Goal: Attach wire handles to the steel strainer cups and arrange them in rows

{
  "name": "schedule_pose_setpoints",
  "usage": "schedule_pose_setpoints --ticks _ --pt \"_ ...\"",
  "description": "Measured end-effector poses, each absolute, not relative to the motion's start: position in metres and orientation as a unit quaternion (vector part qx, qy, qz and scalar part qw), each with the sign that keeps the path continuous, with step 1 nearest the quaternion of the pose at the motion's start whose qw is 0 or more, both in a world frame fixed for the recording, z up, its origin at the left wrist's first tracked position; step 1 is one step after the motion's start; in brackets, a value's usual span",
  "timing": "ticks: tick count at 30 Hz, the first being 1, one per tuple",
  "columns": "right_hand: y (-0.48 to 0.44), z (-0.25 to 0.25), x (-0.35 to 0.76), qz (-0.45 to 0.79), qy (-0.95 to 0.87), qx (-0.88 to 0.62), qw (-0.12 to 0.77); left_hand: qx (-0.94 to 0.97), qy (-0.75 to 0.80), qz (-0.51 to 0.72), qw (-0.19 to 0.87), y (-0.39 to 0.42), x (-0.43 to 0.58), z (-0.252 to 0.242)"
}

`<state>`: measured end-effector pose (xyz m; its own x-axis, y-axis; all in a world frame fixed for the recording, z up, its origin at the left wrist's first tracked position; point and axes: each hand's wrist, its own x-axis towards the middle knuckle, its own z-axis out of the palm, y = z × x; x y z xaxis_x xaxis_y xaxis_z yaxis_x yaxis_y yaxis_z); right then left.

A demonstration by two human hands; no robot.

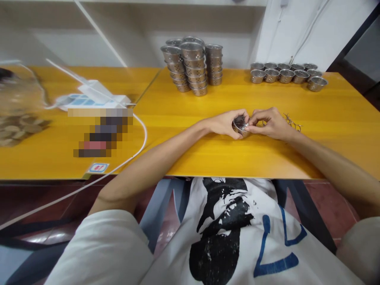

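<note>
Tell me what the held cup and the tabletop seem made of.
The held cup looks like shiny metal, perhaps stainless steel: silvery-grey with bright glints and small holes. The tabletop could be laminate or varnished wood: smooth, yellow, softly glossy.

A single head-worn view looks forward and down; the wearer's shirt [219, 245] is nearest, at bottom centre; left hand [227, 122] and right hand [270, 123] lie farther out, right of centre; the pale shelf [133, 27] stands beyond, upper left.
</note>
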<state>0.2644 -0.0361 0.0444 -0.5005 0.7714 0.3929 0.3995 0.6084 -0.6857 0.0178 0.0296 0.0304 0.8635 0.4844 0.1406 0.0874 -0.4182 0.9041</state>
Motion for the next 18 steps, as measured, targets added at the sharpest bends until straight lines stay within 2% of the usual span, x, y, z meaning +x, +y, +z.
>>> schedule_pose_setpoints --ticks 7,12,15,18 --pt "-0.035 0.041 0.268 0.278 -0.826 -0.341 0.353 0.831 0.167 0.211 0.488 0.031 0.017 0.028" --pt "-0.027 0.029 0.275 0.277 -0.784 -0.372 0.412 0.828 0.161 0.223 0.489 0.035 0.017 0.020" --pt "-0.020 0.023 0.279 0.270 -0.736 -0.423 0.455 0.822 0.143 0.285 0.473 0.043 0.021 0.008" --pt "-0.020 0.023 0.279 0.360 -0.663 -0.459 0.468 0.815 0.124 0.373 0.425 0.048 0.025 0.000"
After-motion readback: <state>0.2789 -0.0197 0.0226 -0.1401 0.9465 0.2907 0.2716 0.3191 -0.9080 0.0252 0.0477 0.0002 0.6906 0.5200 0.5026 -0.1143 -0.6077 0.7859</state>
